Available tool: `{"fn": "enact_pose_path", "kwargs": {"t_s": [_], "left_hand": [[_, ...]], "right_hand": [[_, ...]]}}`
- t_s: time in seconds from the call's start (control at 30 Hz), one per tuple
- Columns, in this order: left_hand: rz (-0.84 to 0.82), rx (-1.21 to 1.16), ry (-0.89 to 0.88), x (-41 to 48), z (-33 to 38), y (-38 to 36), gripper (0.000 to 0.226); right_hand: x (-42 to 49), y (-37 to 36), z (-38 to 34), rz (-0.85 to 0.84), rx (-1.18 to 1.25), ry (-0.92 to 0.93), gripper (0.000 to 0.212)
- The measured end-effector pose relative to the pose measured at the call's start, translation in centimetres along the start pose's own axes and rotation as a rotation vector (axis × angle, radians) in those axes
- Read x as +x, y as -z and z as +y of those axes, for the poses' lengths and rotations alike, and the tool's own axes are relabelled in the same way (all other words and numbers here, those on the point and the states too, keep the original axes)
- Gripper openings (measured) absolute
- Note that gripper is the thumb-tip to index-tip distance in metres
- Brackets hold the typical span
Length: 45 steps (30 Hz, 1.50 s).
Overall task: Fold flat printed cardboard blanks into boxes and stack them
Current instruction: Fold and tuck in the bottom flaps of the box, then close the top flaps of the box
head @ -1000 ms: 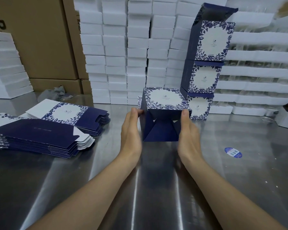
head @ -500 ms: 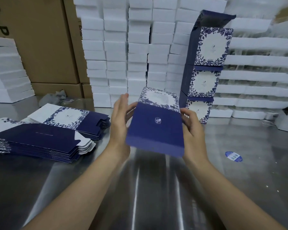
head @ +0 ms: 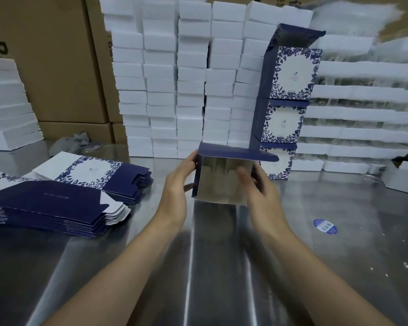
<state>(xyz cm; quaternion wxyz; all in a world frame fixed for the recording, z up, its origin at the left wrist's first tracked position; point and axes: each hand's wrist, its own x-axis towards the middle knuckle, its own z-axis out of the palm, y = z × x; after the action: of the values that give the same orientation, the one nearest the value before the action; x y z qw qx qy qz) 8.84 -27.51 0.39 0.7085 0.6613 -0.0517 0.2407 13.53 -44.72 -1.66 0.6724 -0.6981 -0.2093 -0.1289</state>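
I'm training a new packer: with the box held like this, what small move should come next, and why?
Probably tip the box upright and carry it toward the stack of folded boxes. The left hand and right hand grip its sides, its silver inside faces the camera, and its lid flap juts out open, as on the stack's top box.

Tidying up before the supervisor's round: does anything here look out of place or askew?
A round blue sticker lies alone on the steel table. The stack of three finished boxes seems to lean right, though the wide lens may exaggerate that, and its top box's lid stands open.
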Motion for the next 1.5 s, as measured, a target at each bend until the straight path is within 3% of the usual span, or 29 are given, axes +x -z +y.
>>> {"fn": "enact_pose_path", "kwargs": {"t_s": [0.1,0.2,0.23,0.33,0.47,0.63,0.77,0.83,0.93,1.1,1.17,1.23,1.33,1.5], "left_hand": [[-0.066,0.095,0.004,-0.1,-0.3,-0.2,0.063],[0.088,0.200,-0.002,0.2,-0.8,-0.1,0.026],[0.136,0.232,-0.015,0.2,-0.8,0.0,0.025],[0.204,0.241,-0.074,0.3,-0.7,0.1,0.051],[0.313,0.081,0.024,0.9,0.4,0.3,0.039],[0.402,-0.422,0.390,1.8,0.7,1.5,0.018],[0.401,-0.577,0.439,1.6,0.7,1.4,0.018],[0.357,-0.531,0.384,1.7,0.7,1.5,0.021],[0.327,-0.380,0.250,1.5,0.6,1.4,0.018],[0.326,-0.116,0.032,0.8,0.9,0.4,0.029],[0.347,-0.008,-0.057,0.7,0.7,-0.1,0.025],[0.363,0.070,-0.127,0.5,0.6,-0.5,0.022],[0.354,0.150,-0.215,0.0,0.4,-1.0,0.020],[0.267,0.217,-0.361,-1.0,0.4,-1.4,0.020]], "right_hand": [[0.0,0.5,-0.8,0.085,0.001,-0.027,0.034],[0.0,0.9,-1.2,0.173,-0.105,0.056,0.053],[0.0,1.1,-1.4,0.216,-0.103,0.092,0.052],[0.6,1.8,-1.5,0.374,-0.088,0.183,0.021],[1.1,2.8,-2.1,0.434,-0.007,0.137,0.016],[1.6,3.5,-1.9,0.316,0.338,-0.208,0.014],[1.5,3.1,-1.0,0.259,0.507,-0.345,0.020],[1.6,3.0,-1.1,0.373,0.385,-0.266,0.024],[1.4,3.3,-1.9,0.504,-0.085,0.080,0.020],[0.1,2.4,-3.3,0.465,-0.915,0.636,0.007],[-0.7,1.4,-4.0,0.457,-1.064,0.720,0.004],[-1.6,0.1,-4.5,0.346,-1.031,0.793,0.006],[-2.8,-1.8,-4.8,0.104,-0.943,0.752,0.009],[-3.8,-2.7,-4.9,-0.163,-1.021,0.296,0.028]]}}
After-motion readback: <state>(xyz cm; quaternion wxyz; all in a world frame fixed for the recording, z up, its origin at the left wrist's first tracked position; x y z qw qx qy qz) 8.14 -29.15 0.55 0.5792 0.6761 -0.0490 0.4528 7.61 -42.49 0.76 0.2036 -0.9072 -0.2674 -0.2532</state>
